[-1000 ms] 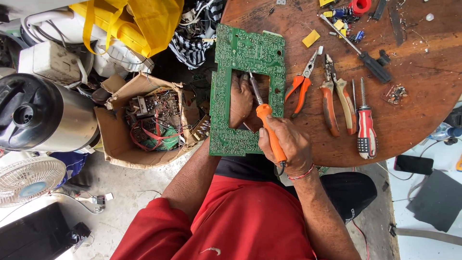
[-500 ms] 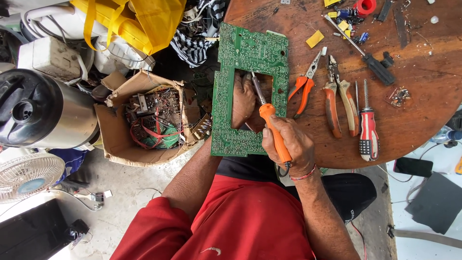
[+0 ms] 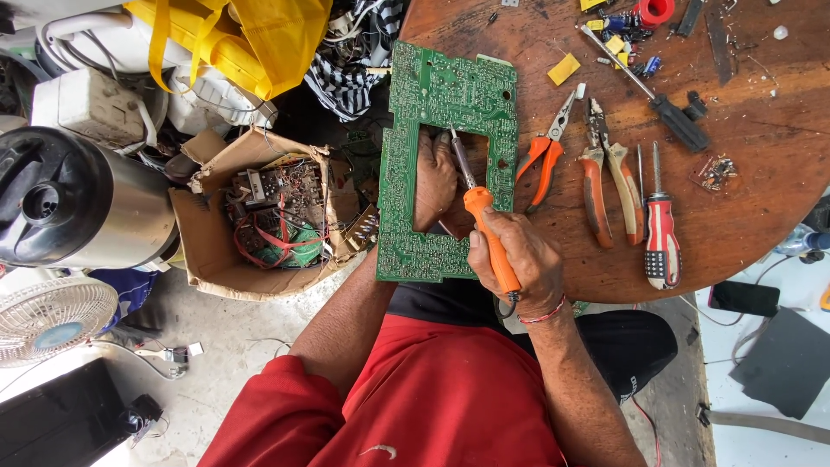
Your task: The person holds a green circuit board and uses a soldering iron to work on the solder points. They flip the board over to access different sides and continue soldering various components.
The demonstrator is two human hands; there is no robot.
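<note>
A green circuit board (image 3: 437, 95) with a rectangular cut-out lies half over the edge of a round wooden table (image 3: 761, 199). My left hand (image 3: 435, 177) reaches up from beneath the board and shows through the cut-out, gripping the board's inner edge. My right hand (image 3: 526, 264) is closed around the orange handle of a soldering iron (image 3: 484, 229). The iron's metal tip points up at the top edge of the cut-out, just right of my left hand.
Orange-handled cutters (image 3: 546, 149), pliers (image 3: 609, 182), a red striped screwdriver (image 3: 661, 229) and a black screwdriver (image 3: 666, 108) lie right of the board. A cardboard box of electronic scrap (image 3: 264, 220), a steel flask (image 3: 73, 203), a fan (image 3: 52, 316) and a yellow bag (image 3: 251, 35) sit left.
The view has shifted slightly. My hands, the board and the soldering iron stay in nearly the same pose.
</note>
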